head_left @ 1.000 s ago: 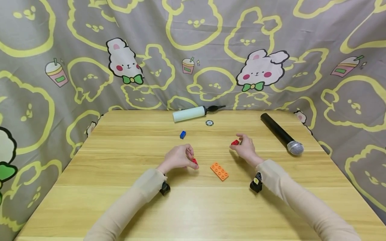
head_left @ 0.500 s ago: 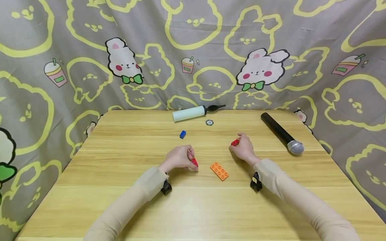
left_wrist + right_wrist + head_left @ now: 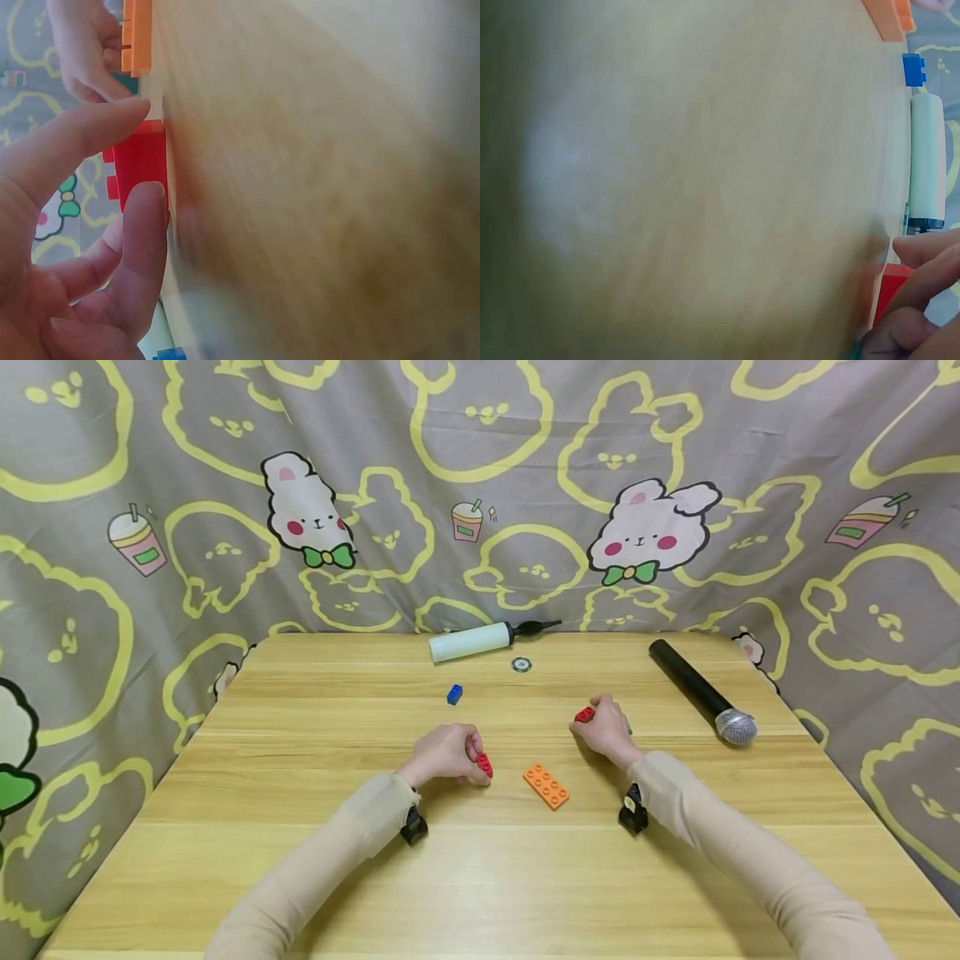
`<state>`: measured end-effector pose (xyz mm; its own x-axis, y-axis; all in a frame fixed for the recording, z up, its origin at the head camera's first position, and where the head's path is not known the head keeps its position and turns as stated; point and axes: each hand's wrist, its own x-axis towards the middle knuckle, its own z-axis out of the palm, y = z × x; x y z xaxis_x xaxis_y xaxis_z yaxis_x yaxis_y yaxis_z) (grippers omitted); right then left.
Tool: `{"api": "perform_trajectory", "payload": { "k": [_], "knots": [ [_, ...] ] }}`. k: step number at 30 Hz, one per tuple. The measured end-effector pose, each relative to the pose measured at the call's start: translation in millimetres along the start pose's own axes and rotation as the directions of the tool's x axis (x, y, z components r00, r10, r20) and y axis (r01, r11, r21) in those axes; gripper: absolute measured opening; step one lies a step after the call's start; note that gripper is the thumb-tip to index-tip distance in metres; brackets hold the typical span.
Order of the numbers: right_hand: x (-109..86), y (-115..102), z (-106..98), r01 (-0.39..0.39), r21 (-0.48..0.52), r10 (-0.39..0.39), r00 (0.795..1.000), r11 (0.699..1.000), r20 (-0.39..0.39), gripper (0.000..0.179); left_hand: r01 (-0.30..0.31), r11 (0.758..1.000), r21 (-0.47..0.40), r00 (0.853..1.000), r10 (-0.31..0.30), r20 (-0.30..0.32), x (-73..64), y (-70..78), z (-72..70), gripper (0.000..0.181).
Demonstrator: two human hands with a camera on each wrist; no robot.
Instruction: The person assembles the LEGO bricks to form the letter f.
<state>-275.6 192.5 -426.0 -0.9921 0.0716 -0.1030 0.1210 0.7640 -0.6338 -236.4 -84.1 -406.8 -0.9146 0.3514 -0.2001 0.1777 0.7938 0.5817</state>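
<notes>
In the head view my left hand [image 3: 446, 752] pinches a small red toy brick [image 3: 484, 765] by its ends, between thumb and finger. The left wrist view shows that red brick [image 3: 141, 165] low at the tabletop with its studs facing up. My right hand [image 3: 606, 731] grips another red brick [image 3: 584, 715] farther back on the right, its fingers partly covering the brick. A small greenish thing [image 3: 629, 725] peeks out beside this hand, mostly hidden. Between the hands lies an orange brick [image 3: 546, 787] with several studs.
A small blue brick [image 3: 454, 695] lies beyond my left hand. Along the back are a pale hand pump [image 3: 471, 642] with a black nozzle and a round chip [image 3: 521, 665]. On the right lies a black microphone [image 3: 701, 691]. A patterned curtain [image 3: 540, 485] hangs behind the wooden table [image 3: 465, 877].
My right fingers have drawn in closer around their red brick, and that hand has sunk slightly. My left hand has shifted only a little, still pinching its brick.
</notes>
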Motion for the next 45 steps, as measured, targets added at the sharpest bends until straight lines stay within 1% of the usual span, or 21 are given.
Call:
{"api": "perform_trajectory", "payload": {
  "k": [6, 10, 13, 17, 21, 24, 28, 32, 38, 41, 45],
  "knots": [
    [0.5, 2.1, -0.6, -0.011, -0.007, 0.011, 1.000, 1.000, -0.005, 0.058, 0.009, 1.000, 0.001, 1.000, -0.009, 0.008, 0.8, 1.5, 0.5, 0.038],
    [1.3, 3.3, -1.7, -0.007, -0.021, 0.007, 1.000, 1.000, -0.010, 0.052, 0.000, 1.000, -0.018, 1.000, 0.001, 0.024, -0.3, 5.6, 0.3, 0.037],
    [2.1, 4.3, -1.9, -0.002, -0.030, 0.001, 1.000, 1.000, -0.013, 0.049, -0.019, 0.999, -0.031, 0.999, 0.020, 0.042, -2.2, 10.4, 1.4, 0.037],
    [2.3, 5.6, -1.6, 0.001, -0.030, -0.001, 1.000, 1.000, -0.014, 0.047, -0.066, 0.998, -0.018, 0.995, 0.067, 0.070, -5.5, 17.1, 6.0, 0.035],
    [1.3, 6.1, -0.5, 0.008, -0.027, -0.008, 1.000, 1.000, 0.002, 0.046, -0.107, 0.994, -0.003, 0.990, 0.107, 0.089, -8.6, 22.3, 11.7, 0.033],
    [-0.2, 5.9, -0.4, 0.027, -0.019, -0.026, 1.000, 0.999, 0.011, 0.045, -0.126, 0.992, 0.005, 0.988, 0.125, 0.094, -10.3, 25.9, 15.1, 0.033],
    [-4.0, 4.4, -2.4, 0.082, -0.005, -0.082, 0.997, 0.997, -0.011, 0.046, -0.140, 0.990, 0.003, 0.985, 0.139, 0.107, -11.3, 30.4, 18.6, 0.033],
    [-13.1, -2.6, -6.0, 0.152, 0.010, -0.151, 0.988, 0.988, -0.019, 0.045, -0.141, 0.990, 0.011, 0.984, 0.139, 0.110, -11.0, 32.6, 20.6, 0.034],
    [-35.0, -23.6, -7.6, 0.248, 0.108, -0.252, 0.967, 0.963, 0.021, 0.046, -0.148, 0.989, 0.020, 0.984, 0.145, 0.101, -9.2, 32.3, 19.7, 0.034],
    [-46.6, -34.4, -4.6, 0.265, 0.158, -0.274, 0.961, 0.951, 0.039, 0.046, -0.148, 0.989, 0.023, 0.984, 0.145, 0.101, -8.2, 31.7, 19.2, 0.033],
    [-59.6, -41.3, 1.7, 0.254, 0.231, -0.278, 0.958, 0.939, 0.077, 0.040, -0.150, 0.988, 0.022, 0.984, 0.147, 0.106, -7.0, 31.4, 19.8, 0.033]
  ]
}}
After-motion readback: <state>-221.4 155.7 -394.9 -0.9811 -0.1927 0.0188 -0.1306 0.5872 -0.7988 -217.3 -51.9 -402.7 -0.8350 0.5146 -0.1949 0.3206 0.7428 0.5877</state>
